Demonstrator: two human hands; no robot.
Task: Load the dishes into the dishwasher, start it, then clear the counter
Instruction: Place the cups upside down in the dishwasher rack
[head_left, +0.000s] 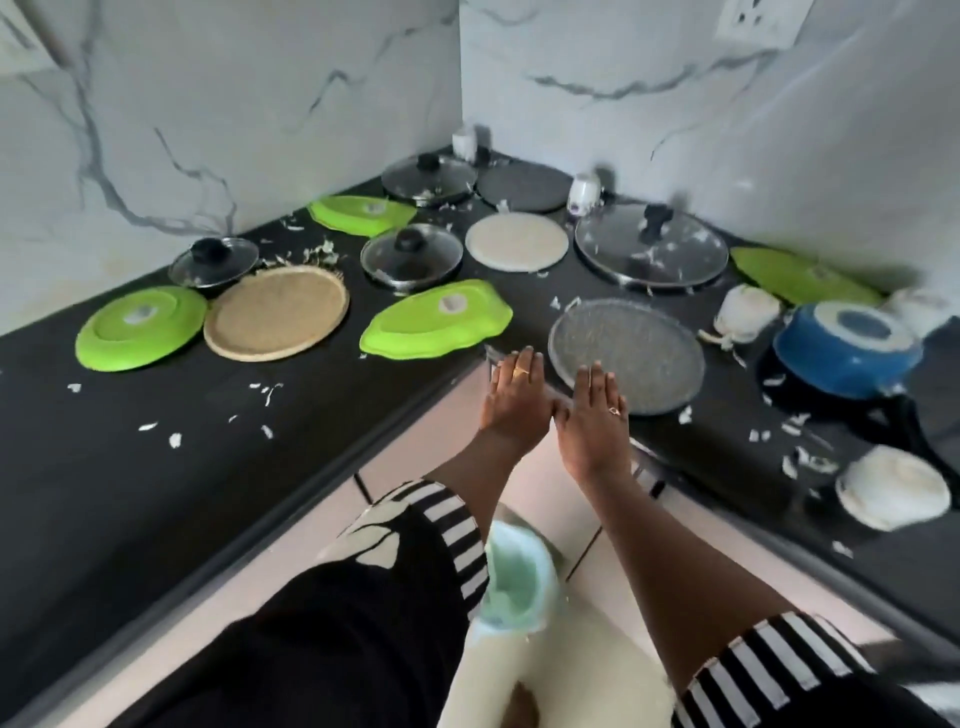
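Beyond striped sleeves (452, 525), the left hand (514, 395) and right hand (592, 415) hover flat, fingers straight, empty, at the counter (130, 493) edge. A grey plate (626, 353) lies at their one o'clock. Green plates (140, 327), lids (649, 249) and a blue pan (847, 358) spread from nine to three, so loading seems unstarted.

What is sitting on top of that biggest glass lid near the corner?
Pale shreds lie scattered on the biggest glass lid around its black knob. What lies beneath the glass is too blurred to tell.

no readable text, labels or numbers anywhere
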